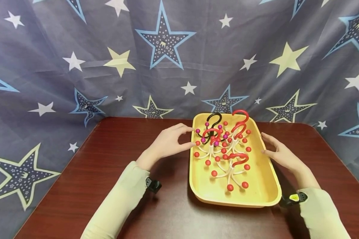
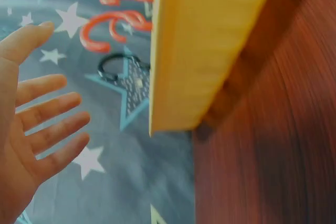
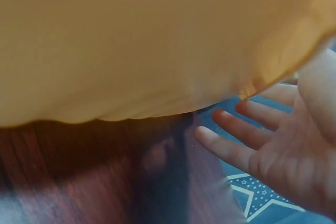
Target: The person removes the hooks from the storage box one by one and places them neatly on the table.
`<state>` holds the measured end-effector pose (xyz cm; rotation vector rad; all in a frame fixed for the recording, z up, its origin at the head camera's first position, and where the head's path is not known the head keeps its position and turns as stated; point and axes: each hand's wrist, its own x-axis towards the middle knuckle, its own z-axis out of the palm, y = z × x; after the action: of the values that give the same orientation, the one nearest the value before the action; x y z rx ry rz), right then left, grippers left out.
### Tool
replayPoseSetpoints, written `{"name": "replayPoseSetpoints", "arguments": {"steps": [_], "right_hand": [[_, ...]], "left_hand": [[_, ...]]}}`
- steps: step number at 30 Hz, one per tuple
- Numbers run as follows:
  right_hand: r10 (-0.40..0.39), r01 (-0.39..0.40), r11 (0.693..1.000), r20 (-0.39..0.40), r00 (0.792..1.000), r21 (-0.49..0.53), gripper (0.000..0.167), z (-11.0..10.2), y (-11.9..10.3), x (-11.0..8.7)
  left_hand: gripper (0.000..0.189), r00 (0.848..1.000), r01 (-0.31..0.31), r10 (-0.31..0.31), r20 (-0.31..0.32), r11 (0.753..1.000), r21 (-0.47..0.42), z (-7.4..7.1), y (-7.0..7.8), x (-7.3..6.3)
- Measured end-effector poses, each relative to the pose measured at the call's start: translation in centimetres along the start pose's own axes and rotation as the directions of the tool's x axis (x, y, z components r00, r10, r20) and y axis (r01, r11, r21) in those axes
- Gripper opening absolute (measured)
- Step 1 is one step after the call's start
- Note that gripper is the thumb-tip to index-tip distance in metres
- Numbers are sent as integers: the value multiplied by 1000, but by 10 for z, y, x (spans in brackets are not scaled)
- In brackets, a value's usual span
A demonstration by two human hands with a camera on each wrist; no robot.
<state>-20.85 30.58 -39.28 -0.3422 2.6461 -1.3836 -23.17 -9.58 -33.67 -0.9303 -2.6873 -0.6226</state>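
Your pale sleeves [image 1: 116, 202] come in nearest, one from the near left and one from the near right. Ahead of you hangs a dark grey-blue curtain [image 1: 197, 73] printed with white, yellow and blue-outlined stars. Below it spreads a glossy red-brown table [image 1: 167, 212]. On it, right of the middle, you have a yellow tray [image 1: 258, 186] with rounded corners, its long sides running near to far; five hook-handled massagers with ball-tipped prongs lie inside.

Your left hand [image 1: 167, 142] is at the tray's left side, toward the far end, its fingers extended and spread, gripping nothing. Your right hand [image 1: 282, 156] is at the right side, its fingers stretched out toward the wall, likewise gripping nothing. Whether any fingertip touches the tray, I cannot tell.

Nearest you in the tray is one red-handled massager [image 1: 231, 170] with white prongs. Farther left, a second red-handled massager [image 1: 211, 148] overlaps the black massager [image 1: 215, 114] in the far left part. Two more red-handled massagers [image 1: 234, 142] crowd together at the far right.

You wear a black left wrist camera [image 1: 153, 185] and a right wrist camera [image 1: 301, 197] with a yellow patch. Smallest are the prong balls, red [image 1: 230, 187] on the red-handled ones, magenta [image 1: 197, 131] on the black one.
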Motion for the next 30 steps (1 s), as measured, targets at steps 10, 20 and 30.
{"name": "replayPoseSetpoints", "arguments": {"steps": [10, 20, 30], "right_hand": [[16, -24, 993, 72, 997, 115, 72, -1, 2, -1], [26, -47, 978, 104, 994, 205, 76, -2, 9, -2], [-40, -16, 913, 128, 991, 408, 73, -3, 23, -6]], "left_hand": [[46, 996, -50, 65, 55, 969, -243, 6, 29, 19], [46, 961, -83, 156, 228, 950, -301, 17, 67, 32], [41, 921, -182, 252, 298, 953, -243, 32, 92, 38]]}}
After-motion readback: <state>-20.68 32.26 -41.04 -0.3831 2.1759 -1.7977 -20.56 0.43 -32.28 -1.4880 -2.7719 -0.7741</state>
